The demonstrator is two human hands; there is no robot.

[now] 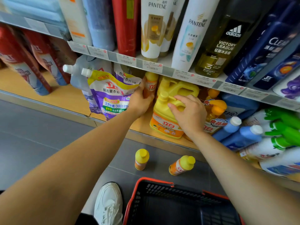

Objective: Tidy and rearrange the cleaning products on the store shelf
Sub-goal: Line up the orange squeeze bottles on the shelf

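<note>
Nearest, a basket (162, 189) sits on the floor beside a shoe (108, 203). Just beyond it are two floor bottles (141, 159), not yet shelved. On the lower shelf (141, 125), the left hand (139, 101) grips a bottle (150, 85) round its body. The bottle is upright, between the pouch (110, 95) and the jug (164, 120). The right hand (188, 112) lies over the jug's handle with fingers bent. Whether it grips the handle or only steadies the jug cannot be told, since the palm covers the contact. To do this step well, hold the jug firm so it does not shift. Slide the bottle straight back into the gap with the label facing out, and keep it clear of the pouch, which leans and may slump. Release only when the base sits flat. The bottle's cap sits right under the upper shelf (152, 65) edge, so clearance there is hard to judge. The rear jug (178, 86) is half covered. The depth behind the gap is hidden, and the goods at far right are blurred and cut off.
</note>
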